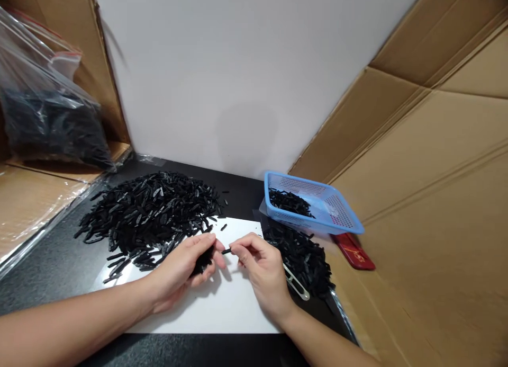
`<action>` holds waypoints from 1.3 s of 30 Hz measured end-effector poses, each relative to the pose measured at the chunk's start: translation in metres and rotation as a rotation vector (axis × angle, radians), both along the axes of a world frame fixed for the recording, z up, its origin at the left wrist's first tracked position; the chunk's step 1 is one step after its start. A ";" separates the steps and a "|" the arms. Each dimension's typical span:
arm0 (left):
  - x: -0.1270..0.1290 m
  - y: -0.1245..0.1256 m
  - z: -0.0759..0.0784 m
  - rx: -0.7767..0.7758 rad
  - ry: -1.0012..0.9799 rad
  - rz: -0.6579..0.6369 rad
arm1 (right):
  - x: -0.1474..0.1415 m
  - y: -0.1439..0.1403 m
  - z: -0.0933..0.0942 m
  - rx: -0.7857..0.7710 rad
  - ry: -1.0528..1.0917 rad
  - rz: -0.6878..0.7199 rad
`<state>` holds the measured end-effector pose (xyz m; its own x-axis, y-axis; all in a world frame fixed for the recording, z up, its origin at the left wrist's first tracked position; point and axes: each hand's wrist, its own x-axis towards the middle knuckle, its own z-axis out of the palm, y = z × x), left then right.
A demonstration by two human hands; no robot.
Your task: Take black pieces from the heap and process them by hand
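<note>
My left hand [190, 263] is curled around several small black strips [202, 261], which show between its thumb and fingers. Between the thumb and fingertips of my right hand [260, 269] is one slim black strip [226, 251], its free end pointing at the left fingers. Both hands are over a white board [222, 314] on the dark table. Behind my left hand spreads a large heap of black strips [154, 208], some of them lying on the board. To the right of my right hand lies a second heap of black strips [307, 258].
A blue plastic basket [333, 226] with black pieces in it stands at the back right. Near it lie a red packet [355, 252] and a pale slotted tool [297, 284]. A clear zip bag of black pieces [55, 123] rests at left. Cardboard walls [428, 171] flank the table.
</note>
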<state>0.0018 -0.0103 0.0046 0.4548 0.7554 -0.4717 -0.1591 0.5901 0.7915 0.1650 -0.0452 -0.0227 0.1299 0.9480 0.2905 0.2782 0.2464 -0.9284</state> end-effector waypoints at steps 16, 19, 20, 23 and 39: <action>0.000 0.002 -0.008 0.267 0.032 -0.224 | 0.007 0.003 0.001 -0.078 0.228 0.026; 0.000 0.002 -0.008 0.366 0.073 -0.254 | 0.008 0.002 0.008 -0.056 0.058 0.137; 0.000 0.001 -0.008 0.400 0.086 -0.260 | 0.008 0.002 0.010 -0.063 0.014 0.161; -0.002 0.002 -0.007 0.476 0.140 -0.278 | 0.008 0.000 0.014 -0.123 0.010 0.175; -0.002 0.002 -0.006 0.577 0.256 -0.317 | 0.013 -0.003 0.019 -0.024 -0.361 0.251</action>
<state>-0.0003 -0.0087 -0.0010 0.6227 0.7666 -0.1571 0.1841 0.0517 0.9815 0.1780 -0.0480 -0.0035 -0.2114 0.9442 0.2526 0.5199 0.3275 -0.7889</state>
